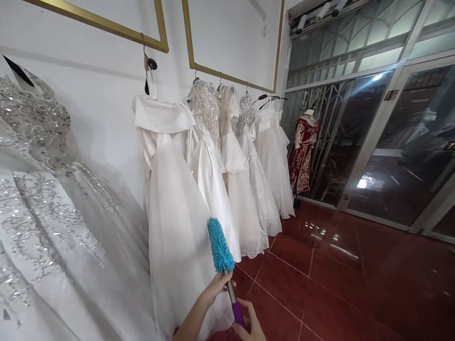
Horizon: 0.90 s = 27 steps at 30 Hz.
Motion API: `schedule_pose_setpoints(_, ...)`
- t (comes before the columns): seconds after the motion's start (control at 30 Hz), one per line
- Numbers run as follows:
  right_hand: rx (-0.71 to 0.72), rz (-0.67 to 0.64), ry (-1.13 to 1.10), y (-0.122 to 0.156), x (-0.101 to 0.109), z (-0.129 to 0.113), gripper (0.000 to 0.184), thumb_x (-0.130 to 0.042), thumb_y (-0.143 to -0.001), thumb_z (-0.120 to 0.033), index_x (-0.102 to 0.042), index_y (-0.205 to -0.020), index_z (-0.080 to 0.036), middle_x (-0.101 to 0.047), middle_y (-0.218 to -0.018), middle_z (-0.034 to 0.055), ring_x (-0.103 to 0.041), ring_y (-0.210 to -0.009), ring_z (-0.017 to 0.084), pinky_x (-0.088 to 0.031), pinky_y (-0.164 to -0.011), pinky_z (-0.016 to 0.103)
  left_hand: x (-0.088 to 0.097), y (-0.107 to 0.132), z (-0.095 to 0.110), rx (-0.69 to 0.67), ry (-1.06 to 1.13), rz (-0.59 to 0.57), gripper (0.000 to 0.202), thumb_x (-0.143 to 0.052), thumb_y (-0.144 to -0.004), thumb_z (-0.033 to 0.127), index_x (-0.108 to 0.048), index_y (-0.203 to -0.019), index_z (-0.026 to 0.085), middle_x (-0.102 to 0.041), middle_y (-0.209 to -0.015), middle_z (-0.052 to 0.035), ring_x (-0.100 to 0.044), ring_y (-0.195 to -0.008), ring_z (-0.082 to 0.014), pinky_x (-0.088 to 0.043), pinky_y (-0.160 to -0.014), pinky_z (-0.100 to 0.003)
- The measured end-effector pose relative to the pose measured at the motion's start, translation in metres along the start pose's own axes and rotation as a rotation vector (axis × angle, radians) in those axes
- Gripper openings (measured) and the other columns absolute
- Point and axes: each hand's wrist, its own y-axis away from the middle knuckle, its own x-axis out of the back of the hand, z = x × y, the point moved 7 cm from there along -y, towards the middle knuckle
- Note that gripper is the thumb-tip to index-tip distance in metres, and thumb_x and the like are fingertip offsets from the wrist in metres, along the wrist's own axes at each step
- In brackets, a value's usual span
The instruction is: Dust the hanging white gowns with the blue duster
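A duster [222, 246] with a fluffy blue head, a metal rod and a purple handle is held in front of me, its head pointing up and away. My left hand [217, 287] closes round the rod just below the blue head. Lower down, my right hand [250, 323] grips the purple handle, partly cut off by the bottom edge. Right behind the duster hangs a plain white off-shoulder gown [174, 199], with its skirt reaching down beside my left forearm. Whether the blue head touches the fabric I cannot tell.
More white gowns [232, 189] hang in a row from gold frames [231, 78] on the wall. A beaded gown [53, 227] stands close on the left. Beyond the row are a dark red embroidered dress [303, 151] and glass doors [394, 156]. The floor [341, 284] is shiny red tile.
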Motion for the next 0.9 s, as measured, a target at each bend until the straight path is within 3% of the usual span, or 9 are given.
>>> schedule_pose_setpoints(0.07,-0.004,-0.108,0.047,-0.012,-0.010,-0.041,0.053,-0.058,-0.072,-0.027,-0.033,-0.119,-0.022,-0.061,-0.095,0.0040,-0.053,-0.076,0.016,-0.039,-0.074,0.034,-0.002,-0.006,0.051,-0.083,-0.026,0.017,0.044,-0.061,-0.069,0.060,-0.060,-0.090,0.021,-0.065,-0.076,-0.0022,-0.061,-0.078,-0.0188,-0.043,-0.080,-0.035)
schedule_pose_setpoints(0.23,0.134,-0.083,0.144,-0.044,-0.028,-0.154,0.049,-0.054,-0.076,-0.027,-0.034,-0.121,-0.025,-0.049,-0.075,-0.0042,-0.041,-0.065,0.014,-0.035,-0.066,0.032,0.004,-0.018,0.174,-0.379,-0.009,0.086,0.047,-0.058,-0.075,0.052,-0.054,-0.106,0.017,-0.062,-0.073,-0.0010,-0.059,-0.075,-0.0166,-0.043,-0.072,-0.029)
schedule_pose_setpoints(0.37,0.146,-0.155,0.181,-0.073,-0.045,-0.185,0.047,-0.051,-0.078,-0.027,-0.033,-0.121,-0.026,-0.041,-0.069,-0.0070,-0.036,-0.063,0.014,-0.032,-0.065,0.031,0.019,-0.033,0.214,-0.471,0.011,0.165,0.046,-0.056,-0.075,0.050,-0.053,-0.106,0.016,-0.060,-0.066,0.0011,-0.057,-0.068,-0.0152,-0.041,-0.068,-0.027)
schedule_pose_setpoints(0.43,0.142,-0.186,0.204,-0.088,-0.048,-0.178,0.048,-0.050,-0.078,-0.025,-0.032,-0.122,-0.025,-0.039,-0.068,-0.0076,-0.034,-0.062,0.014,-0.031,-0.064,0.031,0.031,-0.047,0.209,-0.462,0.026,0.213,0.046,-0.056,-0.074,0.052,-0.054,-0.104,0.017,-0.059,-0.064,0.0023,-0.057,-0.066,-0.0150,-0.042,-0.069,-0.027)
schedule_pose_setpoints(0.5,0.120,-0.214,0.214,-0.105,-0.044,-0.158,0.048,-0.049,-0.078,-0.023,-0.031,-0.123,-0.023,-0.039,-0.068,-0.0076,-0.035,-0.063,0.013,-0.031,-0.065,0.031,0.043,-0.066,0.186,-0.398,0.033,0.246,0.044,-0.057,-0.073,0.054,-0.056,-0.097,0.017,-0.058,-0.063,0.0028,-0.057,-0.067,-0.0151,-0.043,-0.070,-0.028)
schedule_pose_setpoints(0.63,0.001,-0.265,0.247,-0.140,-0.020,-0.105,0.047,-0.050,-0.075,-0.022,-0.031,-0.118,-0.020,-0.045,-0.071,-0.0064,-0.041,-0.065,0.013,-0.034,-0.067,0.032,0.058,-0.116,0.105,-0.158,0.073,0.234,0.048,-0.063,-0.063,0.061,-0.056,-0.084,0.018,-0.061,-0.067,0.0014,-0.060,-0.073,-0.0171,-0.044,-0.073,-0.030)
schedule_pose_setpoints(0.77,-0.151,-0.346,0.261,-0.170,0.012,-0.065,0.044,-0.056,-0.064,-0.027,-0.035,-0.103,-0.021,-0.044,-0.063,-0.0093,-0.040,-0.054,0.010,-0.030,-0.054,0.026,0.057,-0.158,0.032,0.060,0.089,0.148,0.056,-0.068,-0.052,0.066,-0.056,-0.080,0.019,-0.066,-0.073,-0.0010,-0.062,-0.077,-0.0188,-0.042,-0.076,-0.032)
schedule_pose_setpoints(0.83,-0.184,-0.374,0.255,-0.182,0.022,-0.061,0.041,-0.058,-0.059,-0.027,-0.037,-0.094,-0.023,-0.040,-0.058,-0.0113,-0.034,-0.048,0.008,-0.022,-0.049,0.024,0.056,-0.173,0.019,0.104,0.072,0.133,0.058,-0.068,-0.048,0.069,-0.056,-0.078,0.020,-0.068,-0.077,-0.0025,-0.063,-0.080,-0.0205,-0.042,-0.077,-0.033)
schedule_pose_setpoints(0.9,-0.204,-0.361,0.262,-0.194,0.030,-0.068,0.042,-0.058,-0.058,-0.025,-0.038,-0.094,-0.023,-0.040,-0.057,-0.0115,-0.033,-0.047,0.008,-0.019,-0.049,0.024,0.056,-0.185,0.027,0.083,0.041,0.139,0.060,-0.066,-0.047,0.072,-0.056,-0.079,0.021,-0.069,-0.079,-0.0037,-0.063,-0.082,-0.0217,-0.042,-0.077,-0.033)
